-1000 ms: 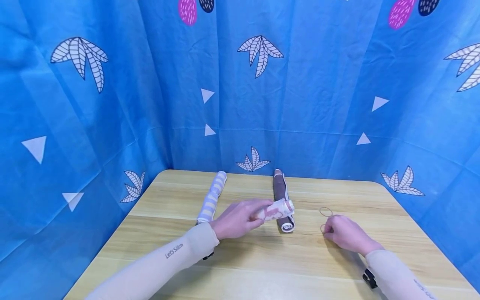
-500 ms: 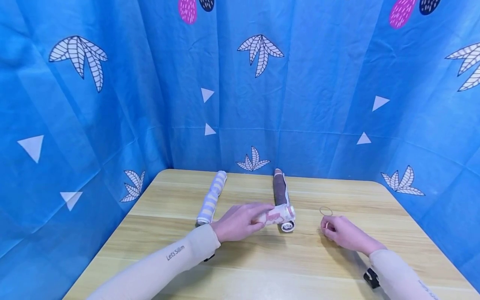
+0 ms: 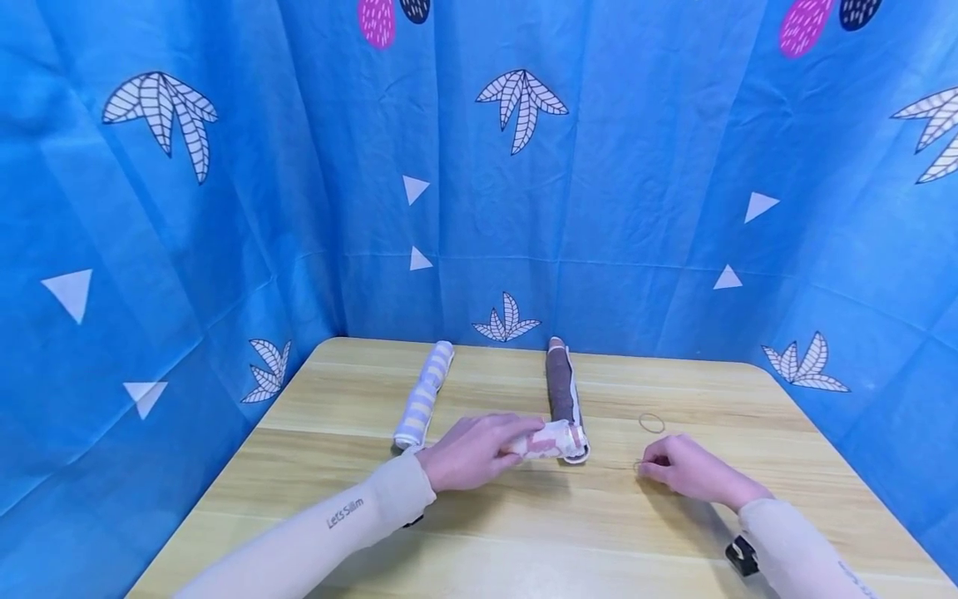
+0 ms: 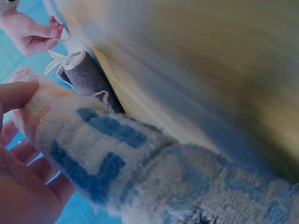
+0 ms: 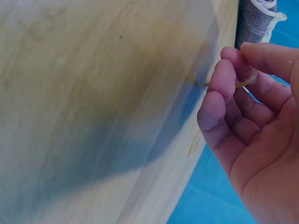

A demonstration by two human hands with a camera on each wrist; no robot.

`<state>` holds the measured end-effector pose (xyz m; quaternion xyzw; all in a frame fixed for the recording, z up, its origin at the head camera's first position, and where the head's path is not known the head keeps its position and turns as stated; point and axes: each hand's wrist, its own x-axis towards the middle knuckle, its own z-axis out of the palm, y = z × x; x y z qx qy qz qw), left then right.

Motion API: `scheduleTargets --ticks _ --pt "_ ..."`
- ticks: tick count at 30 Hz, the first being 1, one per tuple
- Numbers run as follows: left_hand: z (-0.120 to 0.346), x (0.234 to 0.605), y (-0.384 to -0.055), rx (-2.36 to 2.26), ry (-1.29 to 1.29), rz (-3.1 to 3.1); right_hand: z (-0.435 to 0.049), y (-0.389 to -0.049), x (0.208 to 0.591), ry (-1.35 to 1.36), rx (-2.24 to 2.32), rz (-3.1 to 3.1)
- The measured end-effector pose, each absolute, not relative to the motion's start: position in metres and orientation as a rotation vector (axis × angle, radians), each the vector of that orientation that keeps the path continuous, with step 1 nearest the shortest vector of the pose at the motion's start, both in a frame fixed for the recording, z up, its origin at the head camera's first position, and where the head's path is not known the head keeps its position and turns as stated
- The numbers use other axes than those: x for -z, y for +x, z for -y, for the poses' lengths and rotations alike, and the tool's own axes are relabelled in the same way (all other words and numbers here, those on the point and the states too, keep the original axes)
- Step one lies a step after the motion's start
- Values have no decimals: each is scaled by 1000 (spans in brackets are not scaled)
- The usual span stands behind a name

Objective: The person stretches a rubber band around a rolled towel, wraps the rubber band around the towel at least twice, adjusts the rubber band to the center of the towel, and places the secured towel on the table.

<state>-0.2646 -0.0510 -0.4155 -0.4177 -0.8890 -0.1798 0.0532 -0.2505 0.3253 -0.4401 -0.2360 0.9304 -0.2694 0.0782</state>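
Observation:
My left hand [image 3: 467, 453] grips a rolled white towel [image 3: 550, 440] with pink patches. In the left wrist view, blue patches show on this towel roll [image 4: 107, 135], with the thumb on top and fingers beneath. Its far end overlaps the near end of a dark brown rolled towel [image 3: 560, 387] in the head view. To the right, my right hand [image 3: 688, 470] pinches a thin rubber band [image 5: 245, 83], partly hidden by the fingers. Another rubber band [image 3: 652, 423] lies on the table just beyond that hand.
A purple and cream striped rolled towel [image 3: 424, 395] lies left of the brown one on the wooden table [image 3: 509, 549]. A blue patterned curtain [image 3: 636, 208] encloses the back and both sides.
My left hand has lowered the white towel roll slightly toward the near end of the brown one. The right hand has drawn its rubber band slightly away from the one on the table.

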Motion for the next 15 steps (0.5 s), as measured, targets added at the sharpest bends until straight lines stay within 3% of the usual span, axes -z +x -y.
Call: scheduleTargets --ticks 15 --pt "55 418 -285 435 -1287 2593 -322 -247 436 -691 832 -2780"
